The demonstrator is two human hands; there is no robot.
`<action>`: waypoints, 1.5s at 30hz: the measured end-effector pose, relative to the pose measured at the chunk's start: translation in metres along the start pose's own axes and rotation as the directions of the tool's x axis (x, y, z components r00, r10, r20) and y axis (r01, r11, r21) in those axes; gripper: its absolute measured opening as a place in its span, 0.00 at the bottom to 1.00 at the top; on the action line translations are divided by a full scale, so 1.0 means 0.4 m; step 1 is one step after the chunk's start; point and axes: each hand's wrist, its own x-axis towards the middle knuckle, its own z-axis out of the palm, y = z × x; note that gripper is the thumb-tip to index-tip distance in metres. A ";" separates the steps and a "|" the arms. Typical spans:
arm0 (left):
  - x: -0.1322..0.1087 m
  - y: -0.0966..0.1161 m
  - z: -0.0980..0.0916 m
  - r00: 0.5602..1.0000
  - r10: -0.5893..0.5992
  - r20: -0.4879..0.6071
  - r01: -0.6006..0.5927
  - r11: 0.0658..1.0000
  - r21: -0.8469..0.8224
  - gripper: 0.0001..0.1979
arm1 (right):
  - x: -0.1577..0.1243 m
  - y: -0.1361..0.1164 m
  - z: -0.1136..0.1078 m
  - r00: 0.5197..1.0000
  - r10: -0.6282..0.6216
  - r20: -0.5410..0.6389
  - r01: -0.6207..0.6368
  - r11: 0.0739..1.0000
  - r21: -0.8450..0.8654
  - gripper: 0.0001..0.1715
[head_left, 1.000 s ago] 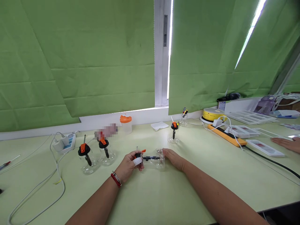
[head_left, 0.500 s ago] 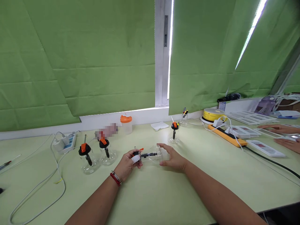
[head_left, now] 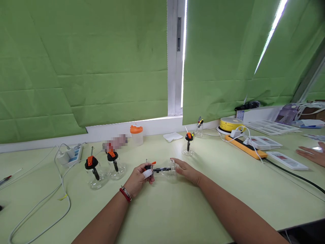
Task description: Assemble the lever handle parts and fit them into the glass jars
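A clear glass bottle point(head_left: 165, 175) lies on its side in front of me, with a black rod inside it and an orange tab at its dark lid end. My left hand point(head_left: 139, 176) is closed around the lid and neck; something white, like tape, covers part of the thumb. At the bottle's wide base, my right hand point(head_left: 190, 173) curls its fingers over the rim, the palm close to the bottom. Two upright glass bottles with black lids and orange tabs, the left one point(head_left: 91, 166) and its neighbour point(head_left: 114, 161), stand left of my hands. A similar bottle point(head_left: 188, 142) stands behind my right hand.
An orange-lidded cup point(head_left: 137, 135) and white paper point(head_left: 173, 137) are at the back. White cables point(head_left: 69, 203) loop on the left. An orange power strip point(head_left: 245, 148), white trays point(head_left: 288, 160) and another person's hand point(head_left: 313, 156) are to the right.
My right hand has closed in against the bottle's base, its thumb now mostly hidden. The other person's upper hand has left view at the right.
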 end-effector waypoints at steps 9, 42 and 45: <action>-0.002 -0.002 -0.004 1.000 0.018 0.002 -0.018 1.000 -0.009 0.16 | 0.000 0.002 0.002 0.992 -0.123 -0.020 0.121 0.991 -0.061 0.44; -0.005 -0.002 0.008 1.000 -0.004 -0.003 0.004 1.000 0.012 0.21 | -0.006 -0.028 0.014 0.998 -0.019 0.064 0.003 0.970 0.244 0.29; -0.005 -0.001 0.010 1.000 0.000 0.000 0.000 1.000 0.019 0.21 | -0.001 -0.022 0.018 0.998 -0.003 0.066 -0.017 0.954 0.300 0.27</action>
